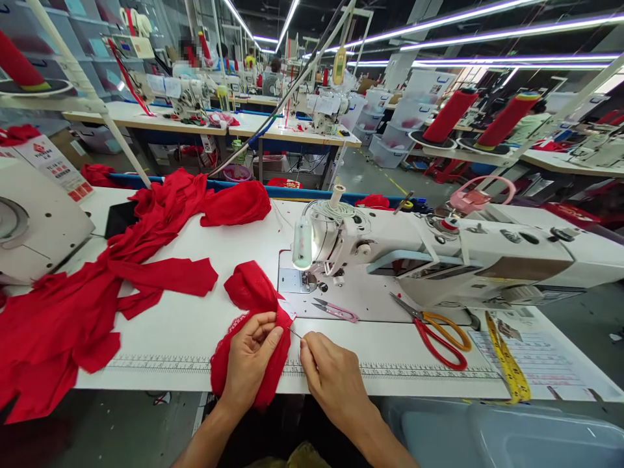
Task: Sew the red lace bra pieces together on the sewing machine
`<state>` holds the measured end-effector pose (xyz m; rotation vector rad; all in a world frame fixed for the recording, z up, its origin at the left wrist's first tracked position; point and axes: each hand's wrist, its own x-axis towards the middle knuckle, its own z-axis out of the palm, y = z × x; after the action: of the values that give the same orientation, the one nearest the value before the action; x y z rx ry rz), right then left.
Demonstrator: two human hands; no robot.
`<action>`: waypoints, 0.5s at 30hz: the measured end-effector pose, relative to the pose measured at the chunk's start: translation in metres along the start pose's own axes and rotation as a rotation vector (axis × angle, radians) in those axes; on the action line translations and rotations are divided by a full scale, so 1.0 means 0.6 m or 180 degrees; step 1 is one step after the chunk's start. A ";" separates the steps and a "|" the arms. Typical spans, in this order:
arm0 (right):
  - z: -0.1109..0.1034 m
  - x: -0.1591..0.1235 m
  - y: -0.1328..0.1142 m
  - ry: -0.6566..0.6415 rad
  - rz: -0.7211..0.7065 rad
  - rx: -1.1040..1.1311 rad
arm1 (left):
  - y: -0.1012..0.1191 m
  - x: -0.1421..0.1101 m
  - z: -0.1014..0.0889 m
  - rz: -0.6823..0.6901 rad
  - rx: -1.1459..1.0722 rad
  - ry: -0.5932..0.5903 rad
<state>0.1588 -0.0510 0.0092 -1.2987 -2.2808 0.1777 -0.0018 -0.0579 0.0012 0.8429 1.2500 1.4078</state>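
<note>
My left hand point(251, 364) grips a small red lace-edged fabric piece point(253, 292) at the near edge of the white sewing table point(195, 325). The fingers are curled over the cloth. My right hand point(331, 377) is pinched shut just to the right of it, holding a thin thread or pin point(295, 333) that runs to the fabric's edge. The sewing machine point(439, 253) stands behind and to the right, its needle area point(309, 281) a short way beyond the fabric.
A heap of red fabric pieces point(97, 292) covers the table's left. Pink thread snips point(336, 311), red-and-orange scissors point(433, 331) and a yellow tape measure point(507, 364) lie right of my hands. Red thread cones point(451, 114) stand behind. Other people work at distant stations.
</note>
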 end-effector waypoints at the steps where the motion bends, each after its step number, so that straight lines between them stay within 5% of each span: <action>1: 0.001 0.001 0.000 -0.0003 0.0005 0.0018 | 0.000 0.000 0.000 0.0006 0.0002 -0.0004; 15: 0.004 0.001 0.003 -0.0026 0.0043 0.0237 | -0.001 0.002 0.000 -0.0074 0.0002 0.0040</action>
<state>0.1585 -0.0491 0.0071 -1.2778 -2.2508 0.2703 -0.0020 -0.0568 0.0005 0.8185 1.2660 1.3961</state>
